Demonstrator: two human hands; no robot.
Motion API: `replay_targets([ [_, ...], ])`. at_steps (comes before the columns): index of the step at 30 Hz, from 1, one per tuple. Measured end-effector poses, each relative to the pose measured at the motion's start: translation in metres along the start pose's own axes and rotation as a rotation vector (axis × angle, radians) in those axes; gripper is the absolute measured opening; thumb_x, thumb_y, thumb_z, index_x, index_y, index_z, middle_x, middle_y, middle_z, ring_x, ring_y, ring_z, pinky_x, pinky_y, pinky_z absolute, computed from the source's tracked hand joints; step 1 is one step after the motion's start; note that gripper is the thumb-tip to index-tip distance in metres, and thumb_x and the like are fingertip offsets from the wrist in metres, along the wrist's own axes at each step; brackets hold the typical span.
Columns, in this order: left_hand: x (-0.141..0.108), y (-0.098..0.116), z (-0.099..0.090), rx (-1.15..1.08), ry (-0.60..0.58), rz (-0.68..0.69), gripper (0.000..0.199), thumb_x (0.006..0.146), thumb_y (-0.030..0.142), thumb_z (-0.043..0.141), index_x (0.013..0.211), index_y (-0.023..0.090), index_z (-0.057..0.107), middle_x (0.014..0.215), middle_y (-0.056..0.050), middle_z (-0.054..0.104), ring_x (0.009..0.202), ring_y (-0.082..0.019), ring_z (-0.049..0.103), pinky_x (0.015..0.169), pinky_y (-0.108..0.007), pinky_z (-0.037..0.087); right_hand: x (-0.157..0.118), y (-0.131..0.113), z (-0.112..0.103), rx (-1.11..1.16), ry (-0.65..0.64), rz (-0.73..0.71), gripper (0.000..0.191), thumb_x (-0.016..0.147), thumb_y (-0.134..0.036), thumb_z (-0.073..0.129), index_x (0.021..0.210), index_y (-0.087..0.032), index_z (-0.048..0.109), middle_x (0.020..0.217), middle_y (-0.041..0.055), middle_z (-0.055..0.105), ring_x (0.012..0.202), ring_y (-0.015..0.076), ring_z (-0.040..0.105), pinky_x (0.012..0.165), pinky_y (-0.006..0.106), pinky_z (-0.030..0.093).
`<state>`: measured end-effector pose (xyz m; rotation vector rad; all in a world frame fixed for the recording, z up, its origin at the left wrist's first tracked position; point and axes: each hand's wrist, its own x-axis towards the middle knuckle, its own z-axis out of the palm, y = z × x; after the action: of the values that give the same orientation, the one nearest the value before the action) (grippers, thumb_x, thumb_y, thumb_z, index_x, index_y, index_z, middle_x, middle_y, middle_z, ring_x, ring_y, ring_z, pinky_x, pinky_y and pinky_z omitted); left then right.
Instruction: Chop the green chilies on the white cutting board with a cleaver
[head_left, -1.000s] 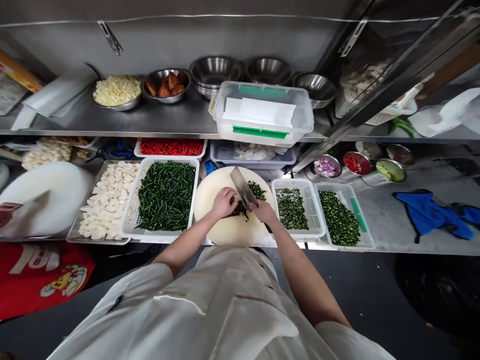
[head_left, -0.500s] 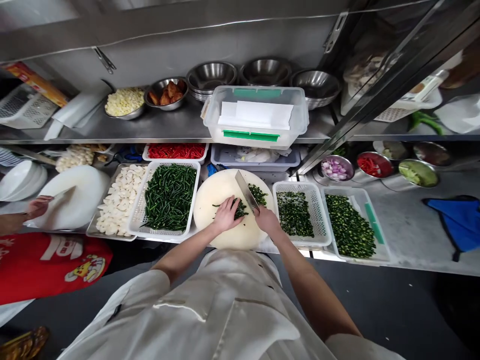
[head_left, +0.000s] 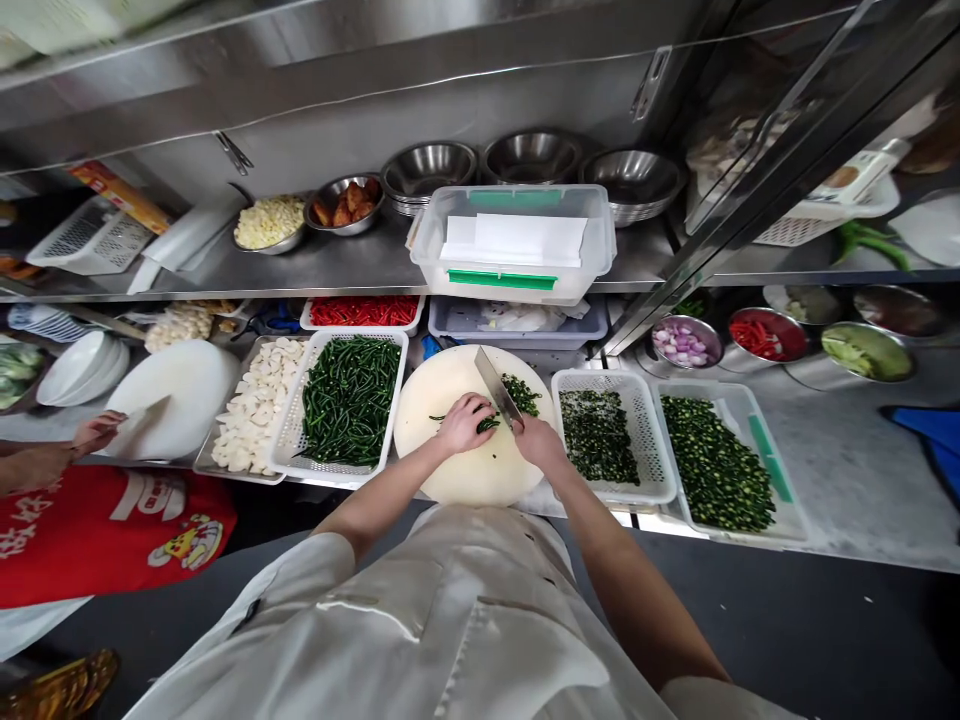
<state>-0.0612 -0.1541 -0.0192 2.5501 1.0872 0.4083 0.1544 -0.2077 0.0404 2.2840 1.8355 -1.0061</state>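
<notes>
Partway: my right hand (head_left: 536, 443) grips the cleaver (head_left: 495, 382), left hand (head_left: 462, 425) curls tight over green chilies (head_left: 487, 423) on the cutting board (head_left: 480, 477), chopped bits (head_left: 522, 394) at its right, whole chilies (head_left: 352, 400) in the basket (head_left: 398, 400) left of it.

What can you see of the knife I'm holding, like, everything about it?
The knife has a broad, flat, grey blade that looks like metal, with a fairly straight far end. It slants over the round board, far end pointing away from you and leftward. Your right hand wraps the near end, hiding most of the handle. Left of the blade, your left hand holds green chilies; to its right lies a chopped pile. Whether the edge touches the board is unclear.
</notes>
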Motion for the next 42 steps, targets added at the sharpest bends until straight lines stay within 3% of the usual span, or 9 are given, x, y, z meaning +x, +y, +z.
replay_targets([
  [2, 0.006, -0.004, -0.001, -0.043, -0.050, 0.077, 0.029, 0.097, 0.041, 0.068, 0.122, 0.027, 0.072, 0.130, -0.009, 0.067, 0.131, -0.029, 0.055, 0.114, -0.048, 0.048, 0.000, -0.003, -0.004, -0.020, 0.015, -0.008, 0.039, 0.113, -0.037, 0.037, 0.127, -0.018, 0.069, 0.125, 0.0168, 0.077, 0.116, 0.0278, 0.072, 0.094, 0.033, 0.048],
  [9, 0.010, -0.013, -0.002, -0.072, -0.081, 0.130, 0.022, 0.098, 0.039, 0.065, 0.113, 0.024, 0.071, 0.120, -0.009, 0.069, 0.123, -0.028, 0.059, 0.109, -0.045, 0.049, 0.003, -0.031, -0.004, -0.050, -0.001, -0.008, 0.040, 0.113, -0.034, 0.037, 0.131, -0.016, 0.067, 0.125, 0.0175, 0.077, 0.116, 0.0279, 0.073, 0.092, 0.033, 0.051],
  [25, 0.002, -0.033, 0.005, -0.109, -0.062, 0.184, 0.027, 0.094, 0.039, 0.070, 0.117, 0.024, 0.071, 0.123, -0.010, 0.065, 0.121, -0.029, 0.055, 0.108, -0.046, 0.048, 0.008, -0.052, 0.010, -0.112, 0.025, 0.041, 0.042, 0.114, -0.038, 0.039, 0.132, -0.012, 0.067, 0.125, 0.0214, 0.076, 0.116, 0.0276, 0.074, 0.096, 0.031, 0.051],
  [35, -0.002, -0.043, -0.004, -0.163, -0.069, 0.244, 0.028, 0.097, 0.043, 0.069, 0.115, 0.022, 0.072, 0.120, -0.012, 0.063, 0.121, -0.029, 0.055, 0.111, -0.045, 0.048, 0.006, -0.060, 0.013, -0.104, 0.010, 0.070, 0.043, 0.114, -0.039, 0.039, 0.134, -0.014, 0.067, 0.127, 0.0202, 0.075, 0.118, 0.0285, 0.073, 0.099, 0.033, 0.051],
  [42, -0.009, -0.051, -0.009, -0.215, -0.081, 0.200, 0.031, 0.096, 0.045, 0.070, 0.119, 0.024, 0.073, 0.123, -0.013, 0.063, 0.122, -0.031, 0.056, 0.111, -0.048, 0.048, 0.005, -0.068, 0.013, -0.118, -0.011, 0.055, 0.042, 0.113, -0.039, 0.039, 0.131, -0.015, 0.069, 0.127, 0.0196, 0.075, 0.120, 0.0286, 0.072, 0.100, 0.033, 0.050],
])
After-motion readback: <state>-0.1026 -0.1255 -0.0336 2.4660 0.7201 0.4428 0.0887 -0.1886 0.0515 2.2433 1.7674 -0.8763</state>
